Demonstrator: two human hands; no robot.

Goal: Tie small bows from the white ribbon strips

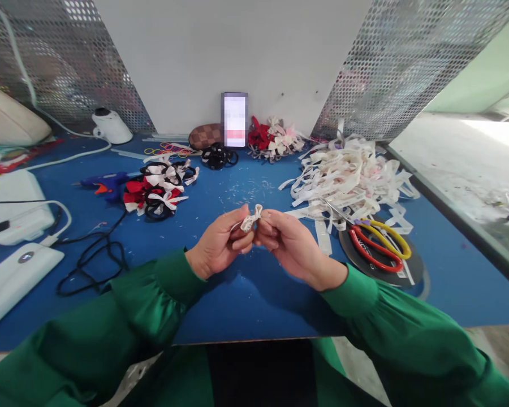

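A small cream ribbon bow [253, 218] with printed lettering is pinched between both my hands, above the middle of the blue table [254, 299]. My left hand [220, 240] grips its left side with thumb and fingers. On the other side, my right hand [290, 243] holds the bow near its knot and right loop, fingers curled under. To the right lies a big tangled pile of cream printed ribbon [352, 169]. Scissors [379, 249] with one red and one yellow handle rest at that pile's front edge, on a dark round disc [348, 246].
Bow hair ties [156, 189] lie at left beside a blue glue gun [106, 183]. White power banks [21, 277] and black cable [97, 254] sit further left. A phone [234, 120] stands at the back, near black hair ties [218, 156] and red and cream bows [275, 138].
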